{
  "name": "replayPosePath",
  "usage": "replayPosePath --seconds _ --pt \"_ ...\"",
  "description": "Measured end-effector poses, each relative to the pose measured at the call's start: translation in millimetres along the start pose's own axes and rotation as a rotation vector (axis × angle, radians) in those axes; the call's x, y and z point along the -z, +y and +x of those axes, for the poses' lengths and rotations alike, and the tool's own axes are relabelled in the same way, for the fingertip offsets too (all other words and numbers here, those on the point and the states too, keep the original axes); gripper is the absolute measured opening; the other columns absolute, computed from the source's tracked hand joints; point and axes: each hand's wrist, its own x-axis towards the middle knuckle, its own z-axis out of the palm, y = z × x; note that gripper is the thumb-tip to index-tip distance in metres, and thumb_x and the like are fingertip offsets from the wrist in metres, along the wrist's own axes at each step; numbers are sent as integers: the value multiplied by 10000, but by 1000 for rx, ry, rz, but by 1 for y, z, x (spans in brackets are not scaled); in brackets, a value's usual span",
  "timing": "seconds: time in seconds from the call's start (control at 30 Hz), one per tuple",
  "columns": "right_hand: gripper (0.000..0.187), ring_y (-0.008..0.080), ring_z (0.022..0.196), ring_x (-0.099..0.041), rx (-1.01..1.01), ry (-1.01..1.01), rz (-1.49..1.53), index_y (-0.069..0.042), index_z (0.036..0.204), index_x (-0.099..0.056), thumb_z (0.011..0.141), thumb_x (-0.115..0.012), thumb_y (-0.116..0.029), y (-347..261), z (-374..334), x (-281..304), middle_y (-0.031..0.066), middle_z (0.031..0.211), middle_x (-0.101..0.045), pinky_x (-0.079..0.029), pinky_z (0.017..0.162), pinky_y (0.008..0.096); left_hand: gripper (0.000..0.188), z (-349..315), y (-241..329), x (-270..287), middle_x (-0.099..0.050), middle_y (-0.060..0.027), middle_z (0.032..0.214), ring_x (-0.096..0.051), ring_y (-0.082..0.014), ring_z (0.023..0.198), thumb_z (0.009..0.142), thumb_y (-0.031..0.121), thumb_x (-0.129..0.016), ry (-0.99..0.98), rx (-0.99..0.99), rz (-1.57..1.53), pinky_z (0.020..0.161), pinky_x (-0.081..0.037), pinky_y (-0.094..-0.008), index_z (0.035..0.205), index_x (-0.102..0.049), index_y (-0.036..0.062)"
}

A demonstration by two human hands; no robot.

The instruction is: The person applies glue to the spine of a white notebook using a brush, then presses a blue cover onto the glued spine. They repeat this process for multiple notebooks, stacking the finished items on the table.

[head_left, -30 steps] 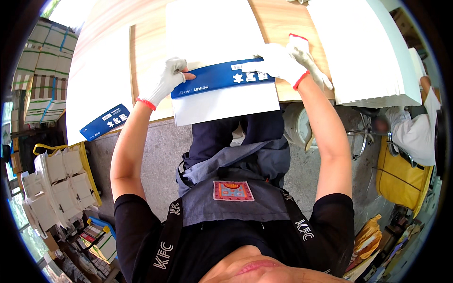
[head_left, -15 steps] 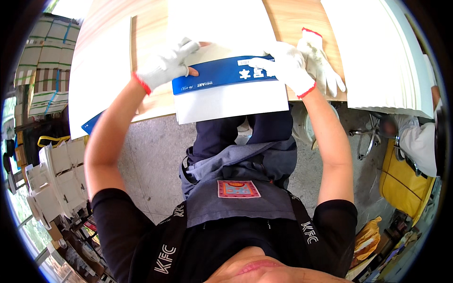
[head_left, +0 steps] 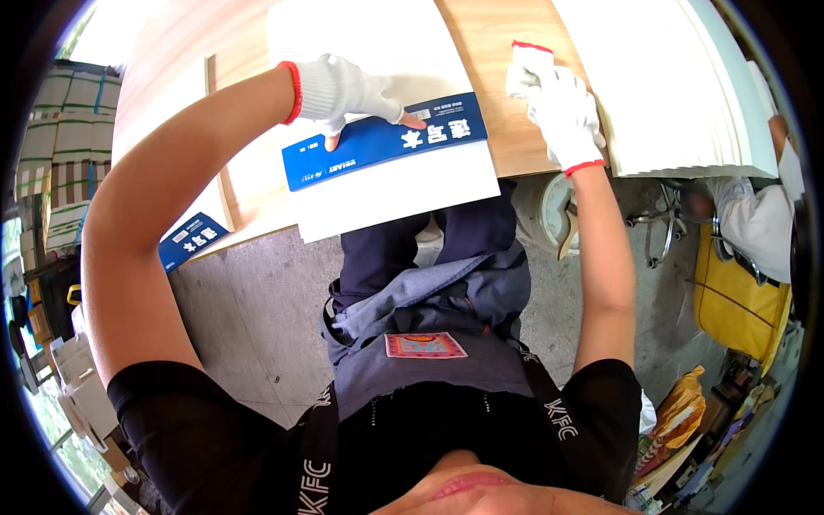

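My left hand [head_left: 348, 93], in a white knit glove with a red cuff and bare fingertips, reaches across a blue printed paper band [head_left: 378, 148]. Its thumb and a finger are spread and rest on the band, not wrapped round anything. The band lies across a white paper pad [head_left: 403, 193] that juts slightly past the table's near edge. To the right, my gloved right hand [head_left: 566, 116] is closed over a loose white work glove [head_left: 528, 69] with a red cuff. The right fingertips are partly hidden against that glove.
A tall stack of white paper [head_left: 678, 94] stands at the table's right. On the left lies another white pad with a blue band [head_left: 193, 240]. Below the table are a round whitish container [head_left: 545, 210] and a chair base [head_left: 665, 227]. Bundled stacks [head_left: 73, 129] stand far left.
My right hand has left the blue band and moved right onto the loose glove. My left hand has turned and shifted over the band, its elbow swinging outward. The view has shifted slightly.
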Motion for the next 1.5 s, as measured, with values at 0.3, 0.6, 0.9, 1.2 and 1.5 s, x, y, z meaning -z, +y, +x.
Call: replayPosePath --seconds 0.3,0.6,0.9,1.2,1.5 --pt "167 210 695 -687 398 -524 957 -107 947 -696 786 -691 -153 -111 -4 35 52 825 -683 -566 652 334 892 0 -17 -18 -561 -43 1322 -666 -275 1046 610 215 -909 193 -140 198 864 -575 -371 1384 -482 333" --pt "360 214 759 -644 886 -123 901 -126 962 -592 627 -713 -171 -264 1 -3 25 830 -633 -517 633 338 1058 13 -13 -15 -494 -51 1388 -671 -245 1042 731 65 -808 187 -101 242 817 -604 -360 1442 -252 616" --pt "314 204 702 -646 688 -79 361 -133 956 -648 718 -750 -311 -117 -15 22 32 784 -611 -515 640 345 1129 7 -4 -13 -536 -40 1392 -639 -310 1120 553 318 -938 202 -61 300 925 -545 -475 1495 -321 409" --pt "407 274 1043 -576 184 -231 250 -158 1188 -617 788 -695 -167 11 -13 40 88 1129 -590 -464 900 399 717 7 30 -68 -513 -94 1382 -553 -311 1218 791 60 -720 713 79 212 994 -479 -400 1391 -497 385" --pt "369 264 1050 -615 514 155 101 -163 1203 -627 856 -669 -282 -38 -10 16 64 1140 -661 -460 957 435 401 -57 132 -158 -412 -198 1424 -448 -356 1312 1022 192 -424 1166 -53 -3009 1126 -369 -470 1383 -366 27"
